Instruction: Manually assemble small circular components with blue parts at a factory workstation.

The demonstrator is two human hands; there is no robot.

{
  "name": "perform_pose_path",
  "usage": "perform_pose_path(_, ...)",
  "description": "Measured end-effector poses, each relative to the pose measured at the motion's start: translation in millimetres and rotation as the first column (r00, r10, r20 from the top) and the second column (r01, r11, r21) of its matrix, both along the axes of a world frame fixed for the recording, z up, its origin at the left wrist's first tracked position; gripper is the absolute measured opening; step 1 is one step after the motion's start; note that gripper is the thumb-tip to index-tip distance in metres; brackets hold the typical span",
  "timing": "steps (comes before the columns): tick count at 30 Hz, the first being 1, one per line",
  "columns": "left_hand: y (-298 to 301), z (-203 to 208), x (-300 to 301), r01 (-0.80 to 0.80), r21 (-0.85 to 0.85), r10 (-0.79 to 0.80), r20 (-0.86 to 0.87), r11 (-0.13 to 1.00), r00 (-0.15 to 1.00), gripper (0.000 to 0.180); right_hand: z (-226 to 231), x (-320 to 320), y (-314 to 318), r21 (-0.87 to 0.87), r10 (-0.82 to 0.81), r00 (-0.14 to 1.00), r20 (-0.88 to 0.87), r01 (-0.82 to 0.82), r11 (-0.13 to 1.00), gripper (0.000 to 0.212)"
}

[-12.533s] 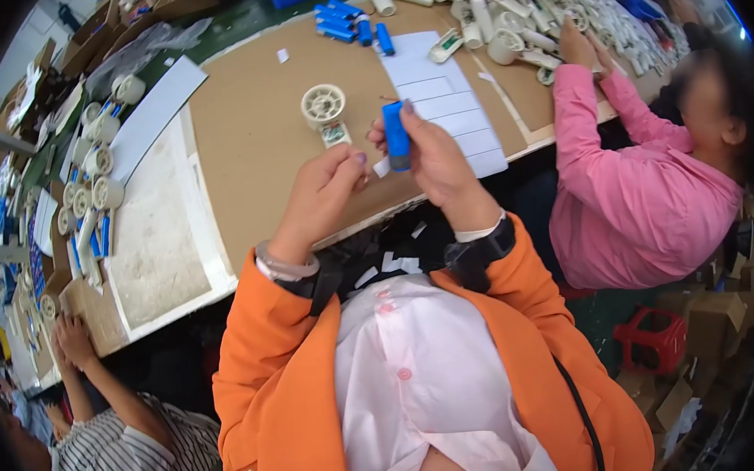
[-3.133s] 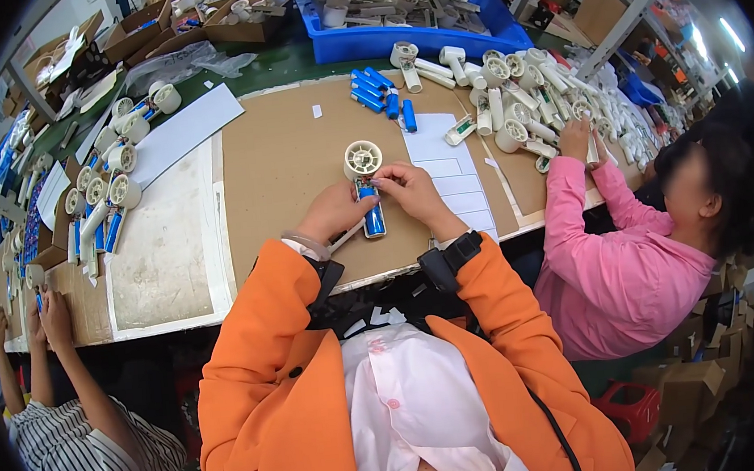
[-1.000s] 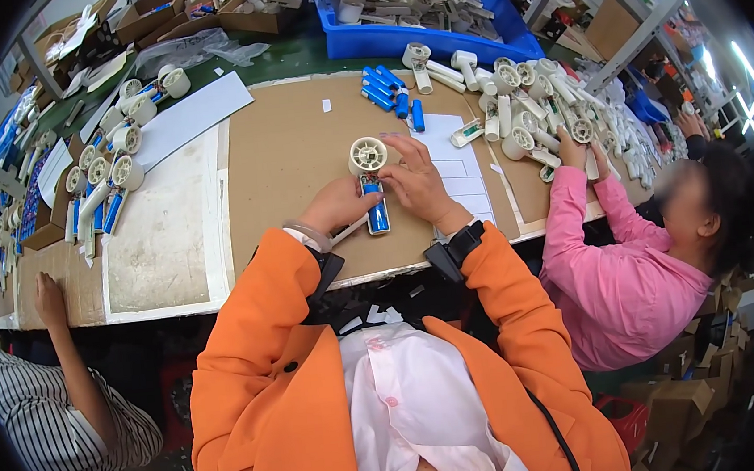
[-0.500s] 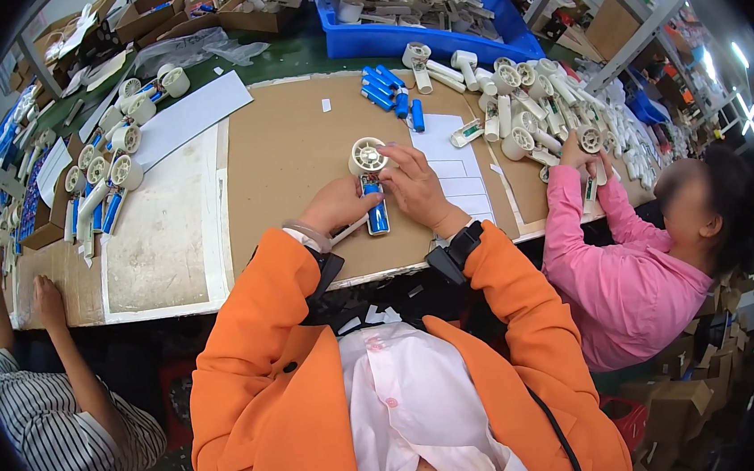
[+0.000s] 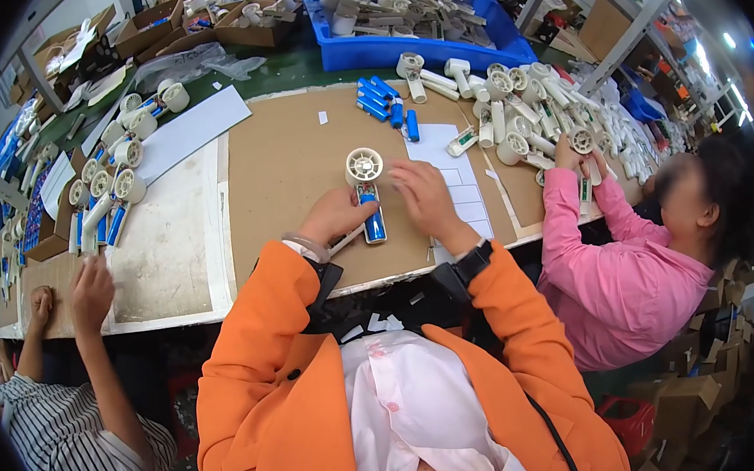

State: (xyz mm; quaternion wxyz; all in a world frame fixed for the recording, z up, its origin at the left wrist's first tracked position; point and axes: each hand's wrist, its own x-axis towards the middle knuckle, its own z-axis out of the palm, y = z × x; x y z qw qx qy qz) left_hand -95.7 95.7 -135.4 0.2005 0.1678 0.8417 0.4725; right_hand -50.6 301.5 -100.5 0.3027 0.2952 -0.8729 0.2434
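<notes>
My left hand (image 5: 333, 218) is closed round the handle of a small white handheld fan (image 5: 364, 166). The fan's round head points away from me, and a blue cylindrical battery (image 5: 373, 225) sits in its open handle. My right hand (image 5: 428, 197) hovers just to the right of the fan head, fingers slightly bent and apart, with nothing seen in them. Its fingertips are a little blurred. Beyond the fan, several loose blue batteries (image 5: 374, 99) lie on the brown cardboard sheet (image 5: 285, 154).
A heap of white fan bodies (image 5: 518, 102) lies to the right, by a co-worker in pink (image 5: 632, 276). A blue bin (image 5: 423, 47) of white parts stands at the back. Fans with batteries (image 5: 108, 187) lie left, near a co-worker in stripes (image 5: 72, 442).
My right hand has come off the fan head and moved slightly right. The left hand still holds the fan. The left co-worker's hand has risen over the table.
</notes>
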Motion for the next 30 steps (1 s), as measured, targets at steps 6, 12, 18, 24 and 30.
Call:
perform_pose_path(6, 11, 42, 30, -0.068, -0.229, 0.031, -0.161, 0.971, 0.986, 0.052, -21, 57, 13, -0.17, -0.175, 0.976, 0.134, 0.196, 0.966, 0.027)
perform_pose_path(12, -4, 49, 25, -0.047, -0.488, -0.073, -0.225, 0.872, 0.972, 0.057, -29, 77, 0, -0.151, -0.185, 0.971, 0.15, 0.208, 0.967, 0.023)
perform_pose_path(18, -92, 39, 30, -0.26, -0.439, 0.124, -0.313, 0.86, 0.941, 0.048, -31, 79, 2, -0.145, -0.23, 0.963, 0.138, 0.25, 0.957, 0.015)
perform_pose_path(24, -228, 31, 40, -0.602, -0.441, 0.407, -0.46, 0.666, 0.789, 0.035, -30, 81, -1, -0.15, -0.225, 0.966, 0.13, 0.243, 0.958, 0.013)
perform_pose_path(30, -337, -13, 30, -0.841, -0.425, 0.218, -0.834, 0.334, 0.508, 0.039, -28, 78, -8, -0.171, -0.207, 0.974, 0.091, 0.22, 0.96, 0.014)
